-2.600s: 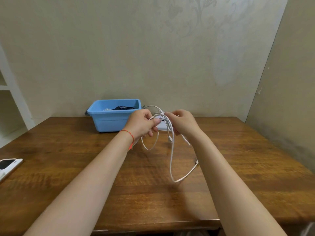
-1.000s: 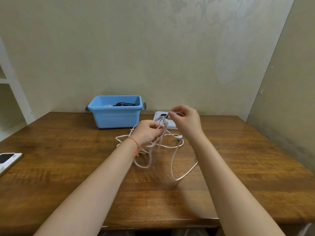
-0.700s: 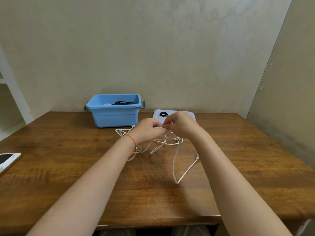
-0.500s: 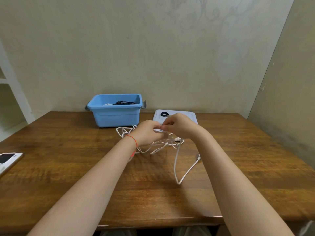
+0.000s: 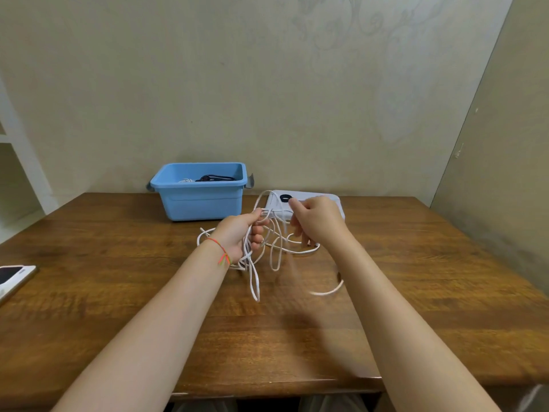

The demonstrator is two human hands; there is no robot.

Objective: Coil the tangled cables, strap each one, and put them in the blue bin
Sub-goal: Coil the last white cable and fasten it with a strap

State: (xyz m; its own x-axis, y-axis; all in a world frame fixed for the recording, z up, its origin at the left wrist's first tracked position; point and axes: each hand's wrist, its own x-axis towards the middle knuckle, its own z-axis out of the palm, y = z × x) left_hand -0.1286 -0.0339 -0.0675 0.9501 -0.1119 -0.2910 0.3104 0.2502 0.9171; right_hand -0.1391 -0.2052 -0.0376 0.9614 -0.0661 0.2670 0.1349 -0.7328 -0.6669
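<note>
**Hands work a tangled cable**

Just in front of the blue plastic bin [image 5: 202, 200], a left hand [image 5: 237, 236] grips thin white cable [image 5: 252, 278] loops above the brown wooden counter [image 5: 118, 292]; right hand [image 5: 318, 221] fingers pinch a strand.

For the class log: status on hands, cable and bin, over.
Left hand grips white cable loops; right hand pinches a strand. Cable uncoiled, unstrapped. Blue bin behind, unobstructed, already holds cables.

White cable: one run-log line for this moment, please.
phase: coiling | left hand: grips white cable loops | right hand: pinches strand | blue bin: holds earlier cables
</note>
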